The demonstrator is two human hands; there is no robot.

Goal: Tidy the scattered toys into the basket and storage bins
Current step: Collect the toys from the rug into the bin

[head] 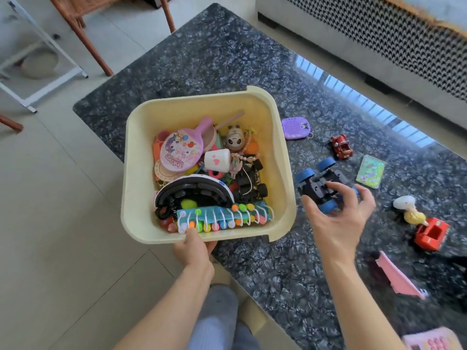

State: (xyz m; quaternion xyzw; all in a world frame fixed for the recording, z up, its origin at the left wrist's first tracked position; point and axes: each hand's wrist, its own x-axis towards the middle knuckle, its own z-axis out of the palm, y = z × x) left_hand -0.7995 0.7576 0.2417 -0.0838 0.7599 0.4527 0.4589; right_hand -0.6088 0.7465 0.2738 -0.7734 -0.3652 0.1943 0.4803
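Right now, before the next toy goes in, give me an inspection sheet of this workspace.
Surface: dark speckled table, glossy, reflections at right.
Job's things: yellow bin nearly full; blue-wheeled car beside it.
Clutter: purple gadget, small red car, green card, duck toy, red truck, pink piece.
Grippers: left hand holds bin rim; right hand grips car.
Cables: nothing seen.
Surroundings: wooden chair legs, white rack, patterned sofa.

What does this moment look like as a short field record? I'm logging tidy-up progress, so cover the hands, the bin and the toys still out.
left hand: grips the near rim of the yellow bin
right hand: fingers curled on the blue-wheeled car, beside the bin
bin contents: many toys, including a pink paddle
still on table: purple gadget, small red car, red truck, green card
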